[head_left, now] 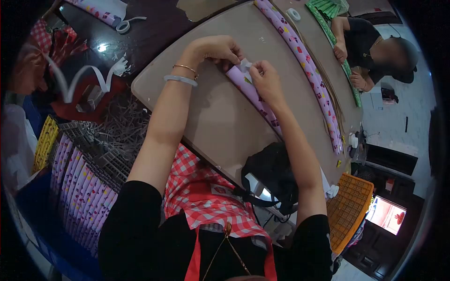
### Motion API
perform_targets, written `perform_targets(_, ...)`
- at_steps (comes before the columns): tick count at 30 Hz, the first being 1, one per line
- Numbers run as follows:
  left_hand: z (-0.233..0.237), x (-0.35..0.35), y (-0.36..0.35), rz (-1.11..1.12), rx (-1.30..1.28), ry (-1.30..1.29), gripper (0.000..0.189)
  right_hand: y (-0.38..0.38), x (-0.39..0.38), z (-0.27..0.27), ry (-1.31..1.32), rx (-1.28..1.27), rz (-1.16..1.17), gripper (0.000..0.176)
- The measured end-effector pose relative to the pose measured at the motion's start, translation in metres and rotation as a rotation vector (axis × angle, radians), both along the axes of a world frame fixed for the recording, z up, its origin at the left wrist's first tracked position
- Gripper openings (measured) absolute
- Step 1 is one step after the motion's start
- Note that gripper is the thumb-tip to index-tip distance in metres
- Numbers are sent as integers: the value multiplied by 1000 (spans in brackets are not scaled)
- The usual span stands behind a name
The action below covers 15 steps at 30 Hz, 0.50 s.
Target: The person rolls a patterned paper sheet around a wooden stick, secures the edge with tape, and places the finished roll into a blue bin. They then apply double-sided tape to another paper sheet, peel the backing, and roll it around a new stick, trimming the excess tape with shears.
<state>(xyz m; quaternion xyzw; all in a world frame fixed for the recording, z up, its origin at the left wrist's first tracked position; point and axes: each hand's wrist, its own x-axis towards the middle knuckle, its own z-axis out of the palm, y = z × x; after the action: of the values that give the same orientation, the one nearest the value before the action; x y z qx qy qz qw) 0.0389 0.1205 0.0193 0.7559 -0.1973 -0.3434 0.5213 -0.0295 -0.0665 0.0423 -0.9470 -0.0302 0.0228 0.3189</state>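
Note:
A roll of purple patterned wrapping paper (255,99) lies slantwise on the brown table, its far end between my hands. My left hand (219,49), with a bangle and a bracelet on its wrist, is closed around that end, thumb above and fingers partly hidden. A small crumpled white strip (244,65), seemingly tape, sits at the roll's end. My right hand (267,83) is closed in a pinch beside the strip, with its wrist over the roll. Exactly where the fingertips grip is hard to see.
A second purple roll (307,65) lies to the right. Beyond it, a person's hands (341,52) rest on a green roll (323,28). Tape rolls (123,26) lie at the back. At left, a blue bin (35,206) holds purple rolls; a black bag (272,168) sits at the near edge.

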Motion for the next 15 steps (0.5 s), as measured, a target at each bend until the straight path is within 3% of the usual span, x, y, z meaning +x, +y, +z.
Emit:
perform_targets(3,-7,3,0,-6,-19,-2,12,3,-4,9,92,-19,-45,22)
perform_targets(15,10,-3,2,-62,71,-106,16,18,4,17,-11,-298,-28,32)
